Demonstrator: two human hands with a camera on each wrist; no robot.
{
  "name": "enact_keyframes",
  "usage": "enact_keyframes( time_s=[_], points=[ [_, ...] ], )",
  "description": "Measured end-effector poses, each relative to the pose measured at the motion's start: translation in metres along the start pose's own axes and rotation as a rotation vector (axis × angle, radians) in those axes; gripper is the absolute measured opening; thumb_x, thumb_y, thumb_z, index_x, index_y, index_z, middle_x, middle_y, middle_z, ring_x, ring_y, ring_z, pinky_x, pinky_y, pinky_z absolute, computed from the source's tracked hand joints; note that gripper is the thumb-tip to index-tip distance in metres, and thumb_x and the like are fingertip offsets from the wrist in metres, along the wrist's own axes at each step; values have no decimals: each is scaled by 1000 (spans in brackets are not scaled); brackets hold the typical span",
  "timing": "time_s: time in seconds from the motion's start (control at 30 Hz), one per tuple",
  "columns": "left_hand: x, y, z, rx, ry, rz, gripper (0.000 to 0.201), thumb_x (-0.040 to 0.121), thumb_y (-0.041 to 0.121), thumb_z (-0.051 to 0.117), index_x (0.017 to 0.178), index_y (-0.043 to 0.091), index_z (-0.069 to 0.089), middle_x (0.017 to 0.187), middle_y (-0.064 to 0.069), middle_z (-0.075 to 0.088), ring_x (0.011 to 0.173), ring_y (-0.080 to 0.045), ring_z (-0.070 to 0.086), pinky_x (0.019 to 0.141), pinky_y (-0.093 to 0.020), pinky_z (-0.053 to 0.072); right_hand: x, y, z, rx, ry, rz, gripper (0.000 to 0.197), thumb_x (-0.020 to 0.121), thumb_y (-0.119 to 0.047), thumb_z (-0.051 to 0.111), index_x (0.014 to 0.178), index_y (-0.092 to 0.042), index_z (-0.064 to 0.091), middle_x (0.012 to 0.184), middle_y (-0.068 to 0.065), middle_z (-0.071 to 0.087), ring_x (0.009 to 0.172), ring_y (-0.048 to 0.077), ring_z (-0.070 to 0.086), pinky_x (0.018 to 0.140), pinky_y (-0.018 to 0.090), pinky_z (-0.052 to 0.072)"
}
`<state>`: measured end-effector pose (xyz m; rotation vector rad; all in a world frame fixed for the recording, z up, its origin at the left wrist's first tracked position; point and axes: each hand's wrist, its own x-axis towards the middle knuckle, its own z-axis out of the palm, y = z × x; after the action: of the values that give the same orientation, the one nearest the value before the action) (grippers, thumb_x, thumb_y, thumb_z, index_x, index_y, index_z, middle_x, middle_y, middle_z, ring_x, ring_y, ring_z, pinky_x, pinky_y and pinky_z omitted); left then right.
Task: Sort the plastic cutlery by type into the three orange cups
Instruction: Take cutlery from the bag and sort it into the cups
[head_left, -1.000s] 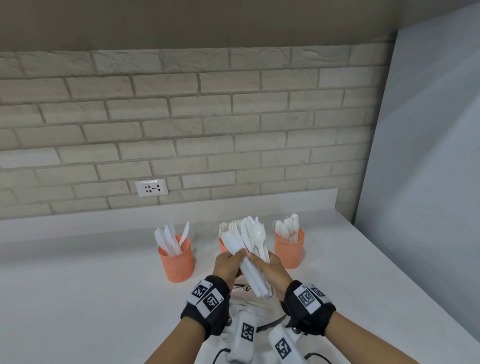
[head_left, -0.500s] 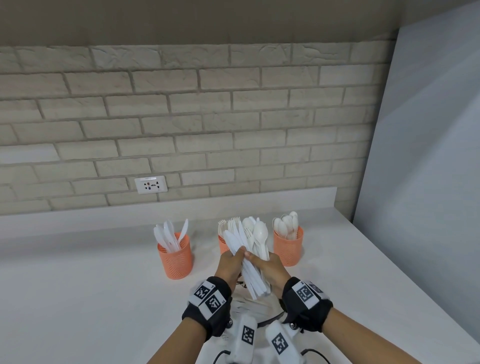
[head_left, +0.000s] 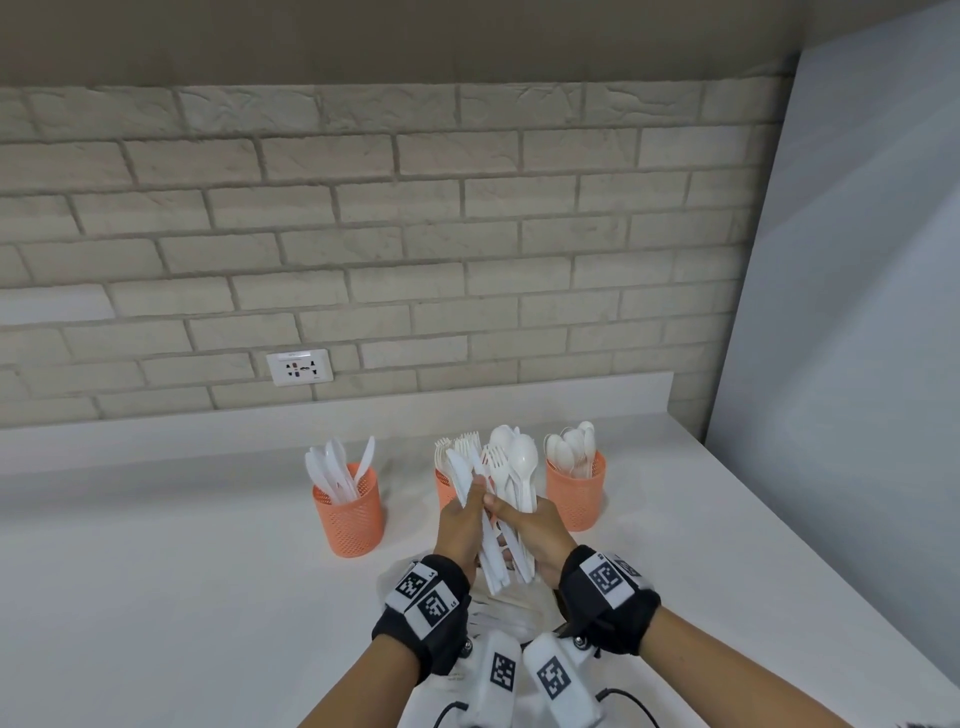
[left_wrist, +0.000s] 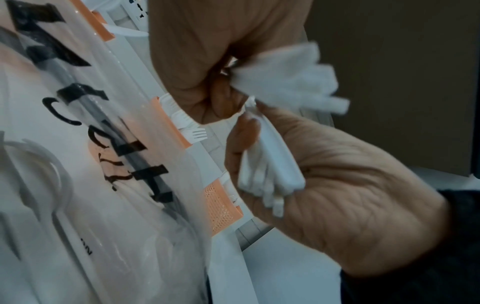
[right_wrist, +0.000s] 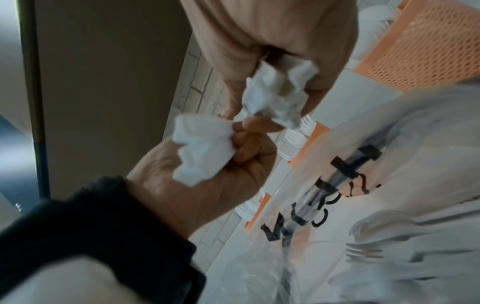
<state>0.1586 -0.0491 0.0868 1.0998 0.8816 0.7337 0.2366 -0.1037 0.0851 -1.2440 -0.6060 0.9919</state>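
Three orange mesh cups stand in a row on the white counter: the left cup (head_left: 349, 512) holds knives, the middle cup (head_left: 443, 491) holds forks and is half hidden behind my hands, the right cup (head_left: 575, 491) holds spoons. In front of the middle cup both hands hold up a mixed bundle of white cutlery (head_left: 501, 483). My left hand (head_left: 467, 512) grips the knife and fork side by the handles (left_wrist: 270, 176). My right hand (head_left: 519, 525) grips the spoon and fork side, its handle ends (right_wrist: 202, 148) sticking out of the fist.
A clear plastic bag (head_left: 511, 616) with black lettering lies on the counter under my wrists, with more white cutlery inside (right_wrist: 384, 242). A brick wall with a socket (head_left: 299, 367) runs behind the cups. A grey panel (head_left: 841, 364) closes off the right side.
The bundle has fanned out a little, with the knives shifted left of the spoons. Both hands stay in front of the middle cup.
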Motion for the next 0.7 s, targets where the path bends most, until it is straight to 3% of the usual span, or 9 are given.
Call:
enact_keyframes(
  time_s=[0.07,0.13,0.23,0.4,0.5,0.6,0.7],
  points=[
    [2,0,-4,-19,12,-9,40,92,37,53,111,3,60,101,-18,67,87,-30,65,70,-32,55,-1,-2,-2,1,-13,14,31,85,-17,66,111,0,63,78,9,70,58,13,68,48,22,52],
    [4,0,-7,-23,9,-33,42,89,36,59,110,0,62,97,-18,68,80,-28,66,64,-31,55,0,-2,-4,-13,-22,14,32,85,-17,66,111,1,63,67,3,69,51,8,65,45,19,49],
    [6,0,-9,-7,-22,-54,41,89,30,59,111,-4,61,82,-15,67,67,-25,64,56,-30,53,0,-1,-5,-43,-49,20,34,85,-21,66,111,-1,63,74,7,67,53,9,65,47,19,49],
    [5,0,-11,17,-10,-20,33,96,25,47,110,-3,58,88,-18,67,79,-31,65,72,-37,55,-3,-4,-7,-30,-106,39,30,93,-30,53,112,-9,62,87,9,70,64,11,69,49,21,52],
    [8,0,-18,-13,35,8,31,97,27,44,104,0,59,87,-16,66,78,-28,64,76,-37,53,-4,-4,-12,-42,-139,48,29,95,-34,49,112,-13,61,91,3,70,75,10,69,59,21,54],
    [8,2,-25,-42,70,53,24,98,27,43,96,5,54,70,-9,59,64,-22,56,65,-31,49,-3,-4,-16,-53,-163,100,32,94,-40,47,107,-13,56,65,0,57,52,10,59,55,27,54],
    [4,5,-28,-144,-9,62,18,98,23,45,96,8,55,57,-5,54,56,-20,57,60,-30,53,-3,-2,-18,-42,-195,138,31,93,-44,46,103,-15,55,55,-2,47,44,9,48,53,28,54]
  ],
)
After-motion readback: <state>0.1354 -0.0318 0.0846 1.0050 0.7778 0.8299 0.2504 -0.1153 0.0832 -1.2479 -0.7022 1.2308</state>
